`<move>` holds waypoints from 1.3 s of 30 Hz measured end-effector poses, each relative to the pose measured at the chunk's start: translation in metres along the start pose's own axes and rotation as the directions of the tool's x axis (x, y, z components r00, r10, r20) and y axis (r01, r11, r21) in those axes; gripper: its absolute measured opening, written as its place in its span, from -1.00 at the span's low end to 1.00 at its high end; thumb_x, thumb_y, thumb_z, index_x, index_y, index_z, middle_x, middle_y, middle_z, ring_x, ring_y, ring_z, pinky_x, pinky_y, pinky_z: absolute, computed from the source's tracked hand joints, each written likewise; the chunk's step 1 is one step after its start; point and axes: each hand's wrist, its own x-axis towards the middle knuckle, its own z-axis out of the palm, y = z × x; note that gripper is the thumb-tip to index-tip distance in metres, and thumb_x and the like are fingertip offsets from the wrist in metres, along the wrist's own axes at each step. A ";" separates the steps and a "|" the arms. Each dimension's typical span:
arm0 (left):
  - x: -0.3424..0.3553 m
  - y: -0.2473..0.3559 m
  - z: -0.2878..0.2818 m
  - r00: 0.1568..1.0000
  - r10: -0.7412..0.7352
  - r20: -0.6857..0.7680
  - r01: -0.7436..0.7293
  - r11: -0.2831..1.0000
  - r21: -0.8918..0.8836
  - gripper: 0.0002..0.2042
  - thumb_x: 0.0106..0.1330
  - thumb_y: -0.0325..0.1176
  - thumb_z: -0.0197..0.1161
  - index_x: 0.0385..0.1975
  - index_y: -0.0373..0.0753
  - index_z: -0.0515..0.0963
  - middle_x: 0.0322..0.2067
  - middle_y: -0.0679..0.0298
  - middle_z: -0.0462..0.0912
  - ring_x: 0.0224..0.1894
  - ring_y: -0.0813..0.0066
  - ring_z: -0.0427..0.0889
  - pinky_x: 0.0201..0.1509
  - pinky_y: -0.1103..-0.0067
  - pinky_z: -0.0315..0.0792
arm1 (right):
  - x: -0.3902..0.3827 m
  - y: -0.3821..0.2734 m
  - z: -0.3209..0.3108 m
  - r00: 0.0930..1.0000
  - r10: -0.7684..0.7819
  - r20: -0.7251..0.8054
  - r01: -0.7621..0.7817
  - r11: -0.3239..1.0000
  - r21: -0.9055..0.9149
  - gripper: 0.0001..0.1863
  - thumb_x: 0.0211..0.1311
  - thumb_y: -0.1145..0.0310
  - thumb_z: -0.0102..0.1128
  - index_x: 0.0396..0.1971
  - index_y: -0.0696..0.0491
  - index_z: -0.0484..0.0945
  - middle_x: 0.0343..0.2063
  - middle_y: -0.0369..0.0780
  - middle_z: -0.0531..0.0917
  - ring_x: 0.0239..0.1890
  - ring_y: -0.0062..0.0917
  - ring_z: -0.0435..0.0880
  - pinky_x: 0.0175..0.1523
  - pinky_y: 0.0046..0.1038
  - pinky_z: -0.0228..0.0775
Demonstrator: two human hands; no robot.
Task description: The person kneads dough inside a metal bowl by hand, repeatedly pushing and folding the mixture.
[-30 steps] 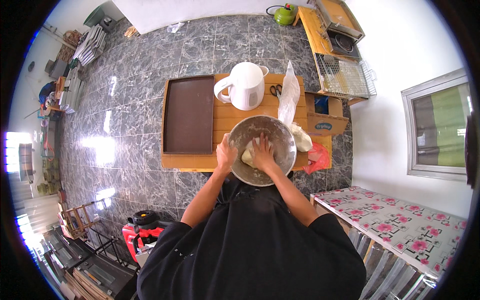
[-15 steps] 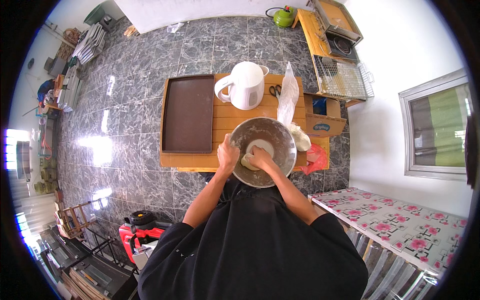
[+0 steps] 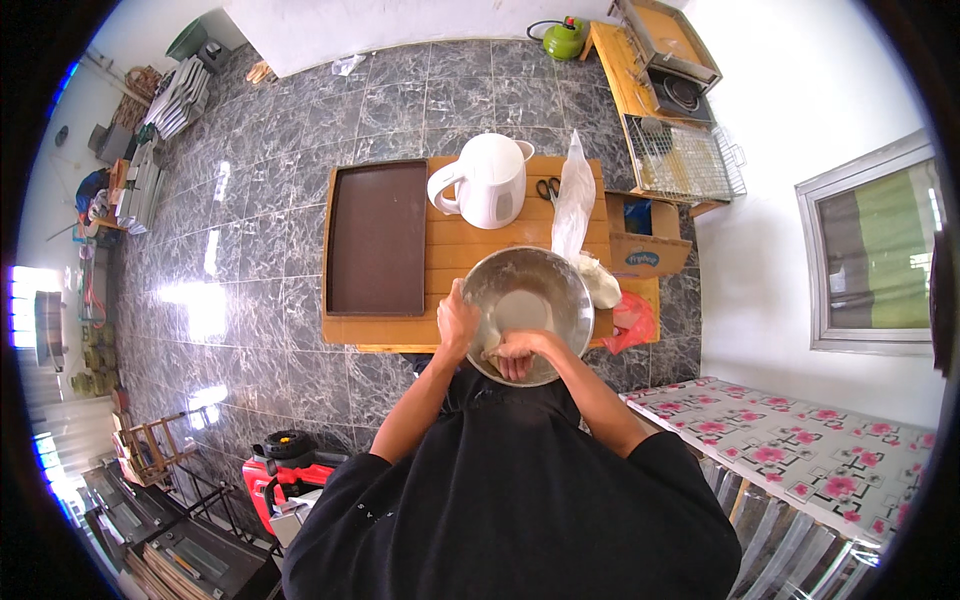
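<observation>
My left hand [image 3: 457,318] grips the left rim of a steel mixing bowl [image 3: 547,295]. Inside, my right hand [image 3: 519,352] has its fingers curled over a pale lump of dough [image 3: 491,352] at the near side, largely hiding it. The bowl's bottom shows whitish beyond the hand. Just behind the bowl's right side lie a long clear plastic bag [image 3: 574,190], a cream-coloured bundle [image 3: 601,283] and a red plastic bag [image 3: 632,325]. A white jug [image 3: 490,180] stands beyond the bowl, beside black scissors [image 3: 547,188].
A brown tray [image 3: 376,238] lies left on the wooden table [image 3: 440,276]. A cardboard box [image 3: 646,255] is at right, a bench with wire rack [image 3: 672,160] and green gas cylinder [image 3: 562,40] behind. A flower-covered surface [image 3: 770,450] and red machine [image 3: 270,480] flank me.
My right hand went from spread fingers to curled ones and moved toward me over the dough, baring more of the bowl's bottom. The bowl and left hand sit slightly lower in the picture.
</observation>
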 end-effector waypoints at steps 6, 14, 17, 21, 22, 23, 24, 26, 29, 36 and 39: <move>0.000 0.004 -0.001 0.997 0.080 -0.023 -0.081 0.996 -0.034 -0.58 0.05 -0.48 0.15 0.00 -0.26 0.47 -0.37 -0.22 0.62 -0.25 -0.25 0.60 -0.14 0.10 0.46 | 0.011 0.014 0.003 0.988 0.001 0.152 -0.007 0.999 0.043 -0.23 0.41 -0.14 -0.40 -0.45 0.20 0.69 -0.52 -0.12 0.72 -0.58 -0.45 0.68 -0.38 -0.45 0.54; 0.001 0.011 -0.002 0.997 0.075 -0.025 -0.076 0.997 -0.016 -0.59 0.05 -0.51 0.17 -0.01 -0.26 0.45 -0.38 -0.18 0.63 -0.26 -0.24 0.60 -0.18 0.10 0.46 | 0.032 0.034 -0.003 0.963 -0.032 0.269 -0.049 0.956 0.289 -0.11 0.43 -0.13 -0.66 -0.50 0.20 0.67 -0.61 -0.12 0.68 -0.65 -0.45 0.62 -0.51 -0.41 0.47; 0.002 0.010 -0.003 0.999 0.041 0.022 -0.040 0.999 -0.022 -0.64 0.15 -0.47 0.19 0.00 -0.29 0.47 -0.30 -0.19 0.63 -0.19 -0.23 0.60 -0.13 0.15 0.46 | 0.027 0.029 -0.005 0.946 -0.103 0.306 -0.012 0.936 0.351 -0.03 0.40 -0.23 -0.71 -0.54 0.23 0.64 -0.68 -0.11 0.64 -0.71 -0.45 0.57 -0.59 -0.40 0.41; 0.000 0.005 0.001 0.994 0.101 -0.037 -0.102 0.995 -0.020 -0.58 0.10 -0.52 0.17 0.03 -0.29 0.43 -0.35 -0.20 0.63 -0.25 -0.24 0.60 -0.17 0.13 0.46 | 0.038 0.015 0.003 0.993 0.111 0.036 -0.117 0.935 0.335 0.00 0.40 -0.27 -0.71 -0.61 0.28 0.61 -0.74 -0.06 0.59 -0.79 -0.43 0.51 -0.63 -0.39 0.37; 0.000 0.005 0.001 0.992 0.116 -0.055 -0.118 0.992 -0.034 -0.56 0.03 -0.56 0.16 0.01 -0.28 0.43 -0.38 -0.20 0.62 -0.29 -0.24 0.60 -0.19 0.10 0.46 | 0.043 0.013 0.003 0.987 0.151 -0.053 -0.123 0.927 0.354 0.00 0.40 -0.26 -0.70 -0.64 0.27 0.60 -0.76 -0.06 0.57 -0.81 -0.42 0.49 -0.62 -0.37 0.38; 0.001 0.005 0.001 0.992 0.115 -0.058 -0.117 0.993 -0.030 -0.56 0.03 -0.56 0.16 0.01 -0.28 0.43 -0.38 -0.20 0.62 -0.29 -0.24 0.60 -0.19 0.10 0.46 | 0.045 0.014 0.005 0.988 0.147 -0.051 -0.120 0.928 0.352 0.00 0.40 -0.26 -0.70 -0.64 0.27 0.60 -0.76 -0.06 0.57 -0.81 -0.42 0.49 -0.62 -0.37 0.38; 0.002 0.006 0.002 0.993 0.109 -0.041 -0.110 0.994 -0.005 -0.55 0.03 -0.56 0.15 0.02 -0.29 0.43 -0.38 -0.21 0.62 -0.29 -0.24 0.60 -0.18 0.10 0.46 | 0.046 0.016 0.009 0.964 0.106 -0.244 -0.013 0.935 0.354 -0.02 0.42 -0.23 -0.66 -0.70 0.26 0.59 -0.78 -0.07 0.56 -0.81 -0.38 0.50 -0.60 -0.34 0.40; 0.002 0.008 0.002 0.994 0.104 -0.025 -0.104 0.994 0.023 -0.54 0.02 -0.56 0.14 0.02 -0.30 0.42 -0.38 -0.21 0.62 -0.29 -0.24 0.60 -0.18 0.10 0.46 | 0.051 0.020 0.015 0.901 0.060 -0.429 0.098 0.937 0.336 -0.05 0.43 -0.20 -0.61 -0.75 0.24 0.58 -0.81 -0.07 0.54 -0.81 -0.35 0.50 -0.59 -0.32 0.42; 0.000 0.007 0.002 0.987 0.144 -0.068 -0.142 0.989 0.037 -0.53 0.02 -0.57 0.13 0.04 -0.33 0.42 -0.39 -0.23 0.61 -0.29 -0.25 0.60 -0.18 0.09 0.46 | 0.052 0.017 0.016 0.759 -0.014 -0.651 0.235 0.938 0.254 -0.14 0.45 -0.07 -0.49 -0.81 0.22 0.56 -0.84 -0.06 0.52 -0.79 -0.23 0.52 -0.52 -0.21 0.46; 0.012 0.000 0.002 0.983 0.168 -0.076 -0.168 0.986 0.008 -0.51 0.02 -0.58 0.12 0.06 -0.36 0.40 -0.41 -0.22 0.61 -0.31 -0.26 0.59 -0.19 0.07 0.45 | 0.077 0.018 0.001 0.150 -0.155 -0.976 0.021 0.988 -0.154 -0.37 0.36 0.17 -0.26 -0.77 0.22 0.61 -0.70 0.07 0.59 -0.59 0.00 0.61 -0.26 -0.07 0.48; 0.010 0.004 -0.002 0.985 0.163 -0.058 -0.165 0.986 -0.031 -0.54 0.03 -0.58 0.11 0.03 -0.33 0.40 -0.42 -0.22 0.61 -0.32 -0.26 0.58 -0.19 0.06 0.45 | 0.087 0.020 -0.004 0.107 -0.031 -0.994 -0.003 1.000 -0.031 -0.40 0.34 0.16 -0.20 -0.75 0.22 0.62 -0.66 0.09 0.60 -0.55 0.01 0.62 -0.23 -0.07 0.47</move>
